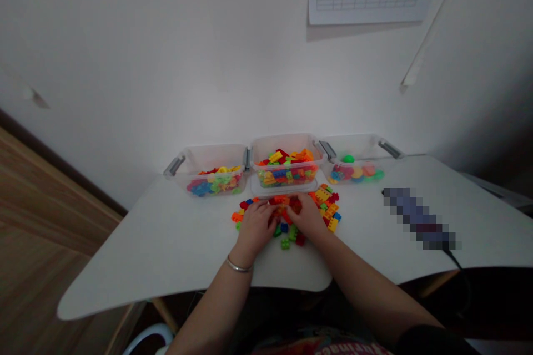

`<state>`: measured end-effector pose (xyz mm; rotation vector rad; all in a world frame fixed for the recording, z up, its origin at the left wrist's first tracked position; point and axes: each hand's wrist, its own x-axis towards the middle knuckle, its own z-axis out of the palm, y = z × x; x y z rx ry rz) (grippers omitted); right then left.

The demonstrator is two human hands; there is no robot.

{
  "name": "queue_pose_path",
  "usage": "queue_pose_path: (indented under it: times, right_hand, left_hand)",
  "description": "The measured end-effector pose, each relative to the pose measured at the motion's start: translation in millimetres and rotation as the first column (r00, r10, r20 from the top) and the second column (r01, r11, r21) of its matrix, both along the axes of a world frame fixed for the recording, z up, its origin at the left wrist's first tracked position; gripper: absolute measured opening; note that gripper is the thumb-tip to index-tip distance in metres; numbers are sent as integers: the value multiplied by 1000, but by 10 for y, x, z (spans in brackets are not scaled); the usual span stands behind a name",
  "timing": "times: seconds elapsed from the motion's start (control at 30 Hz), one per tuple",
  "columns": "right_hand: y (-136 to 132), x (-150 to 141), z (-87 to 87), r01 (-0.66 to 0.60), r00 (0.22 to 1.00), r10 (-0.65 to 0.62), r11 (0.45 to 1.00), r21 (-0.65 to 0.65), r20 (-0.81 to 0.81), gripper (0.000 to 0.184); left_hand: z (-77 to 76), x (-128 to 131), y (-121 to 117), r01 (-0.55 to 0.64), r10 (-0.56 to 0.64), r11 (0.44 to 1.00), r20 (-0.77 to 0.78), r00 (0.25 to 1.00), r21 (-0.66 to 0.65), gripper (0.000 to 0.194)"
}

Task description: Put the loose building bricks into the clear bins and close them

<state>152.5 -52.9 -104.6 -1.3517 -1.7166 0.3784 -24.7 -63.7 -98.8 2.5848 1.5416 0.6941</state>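
left hand (255, 227) and right hand (308, 215) cover loose plastic bricks (322, 205), hiding whether either grips any

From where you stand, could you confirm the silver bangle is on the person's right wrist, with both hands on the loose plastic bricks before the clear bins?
No: the head view shows the silver bangle on the left wrist; both hands do rest on the loose plastic bricks before the clear bins.
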Motion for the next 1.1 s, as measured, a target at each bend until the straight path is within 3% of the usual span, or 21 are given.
queue_pose_path:
  times: [0.23,0.33,0.5,0.6,0.73,0.87,0.97,1.1]
  right_hand:
    - [-38,37,39,6,976,-1,1000,22,-216,20]
    - [-39,60,132,21,968,-1,997,79,-252,19]
    - [106,208,542,123,973,-58,949,289,-224,24]
    - [335,326,829,211,968,-148,919,334,-204,26]
    - [745,452,1065,172,985,-162,953,249,-58,23]
    - [1061,487,1130,150,987,-150,989,7,62,21]
    - [1140,444,1139,241,956,-212,961,-134,203,25]
    - [1117,368,1162,335,869,-255,934,-126,424,32]
  left_hand:
    - [14,8,-10,12,-12,1000,6,1000,13,31]
    - [38,12,-19,19,-19,1000,3,1000,16,30]
    - [63,12,-34,18,-18,1000,-1,1000,10,29]
    - [61,7,-37,14,-14,1000,4,1000,7,30]
    - [55,0,-36,13,-13,1000,-3,1000,7,29]
    - [40,-7,-30,12,-11,1000,-1,1000,20,30]
    - [31,-9,-26,19,-19,1000,3,1000,25,30]
    - [28,-7,-23,27,-27,999,5,1000,23,30]
